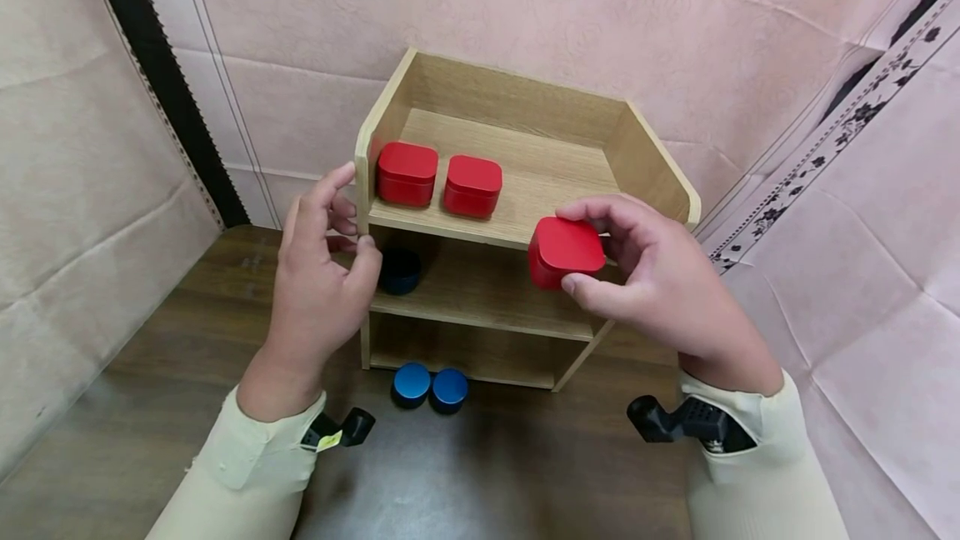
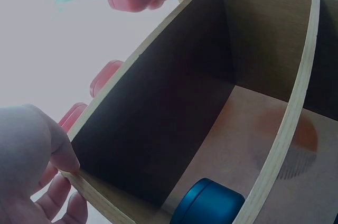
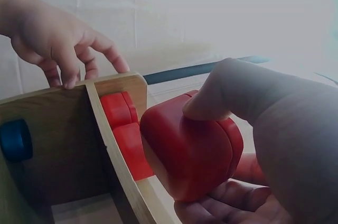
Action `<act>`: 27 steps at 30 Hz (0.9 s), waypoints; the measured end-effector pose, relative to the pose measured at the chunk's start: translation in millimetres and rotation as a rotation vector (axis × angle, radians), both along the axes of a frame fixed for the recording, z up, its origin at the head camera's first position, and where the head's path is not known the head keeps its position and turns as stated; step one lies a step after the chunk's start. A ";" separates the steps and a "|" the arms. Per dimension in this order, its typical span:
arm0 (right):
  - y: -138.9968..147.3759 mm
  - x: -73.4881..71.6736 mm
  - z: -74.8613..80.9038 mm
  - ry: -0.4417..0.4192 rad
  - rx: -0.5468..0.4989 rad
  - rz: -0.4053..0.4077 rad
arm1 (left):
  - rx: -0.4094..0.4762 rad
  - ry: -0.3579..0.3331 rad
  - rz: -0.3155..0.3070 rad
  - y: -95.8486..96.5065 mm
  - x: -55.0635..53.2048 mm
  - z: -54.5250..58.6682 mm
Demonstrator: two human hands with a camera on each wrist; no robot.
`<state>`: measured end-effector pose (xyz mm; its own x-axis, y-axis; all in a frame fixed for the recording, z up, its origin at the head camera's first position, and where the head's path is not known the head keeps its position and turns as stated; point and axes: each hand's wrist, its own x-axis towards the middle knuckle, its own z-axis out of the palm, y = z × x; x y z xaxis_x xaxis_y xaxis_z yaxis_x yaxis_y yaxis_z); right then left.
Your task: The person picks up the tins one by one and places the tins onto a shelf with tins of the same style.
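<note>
My right hand [image 1: 645,273] grips a red rounded box [image 1: 566,250] between thumb and fingers, in front of the top shelf's right part. Two similar red boxes, a left one [image 1: 407,173] and a right one [image 1: 472,186], sit side by side at the left of the top shelf. My left hand [image 1: 318,273] touches the left side panel [image 1: 363,182] of the wooden shelf unit, thumb at its front edge, other fingers along the outside. In the left wrist view, a blue round container [image 2: 208,203] sits on the middle shelf near that panel.
Two blue-lidded round containers, a left one [image 1: 411,384] and a right one [image 1: 449,391], stand on the dark wooden table [image 1: 525,473] before the unit's bottom shelf [image 1: 465,352]. Pale patterned cloth [image 1: 525,15] hangs behind and along both sides.
</note>
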<state>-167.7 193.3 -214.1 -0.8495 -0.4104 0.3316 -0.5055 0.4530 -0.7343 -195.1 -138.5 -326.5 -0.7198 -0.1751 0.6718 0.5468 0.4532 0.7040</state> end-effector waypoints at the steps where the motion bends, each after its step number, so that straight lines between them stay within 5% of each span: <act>1: -0.4 -1.5 1.2 -0.004 0.008 -0.006 | 0.001 0.000 0.000 0.0 0.1 0.1; 27: -13.3 -50.1 13.5 -0.109 0.110 -0.158 | 0.004 0.018 -0.006 -0.7 -0.8 -1.2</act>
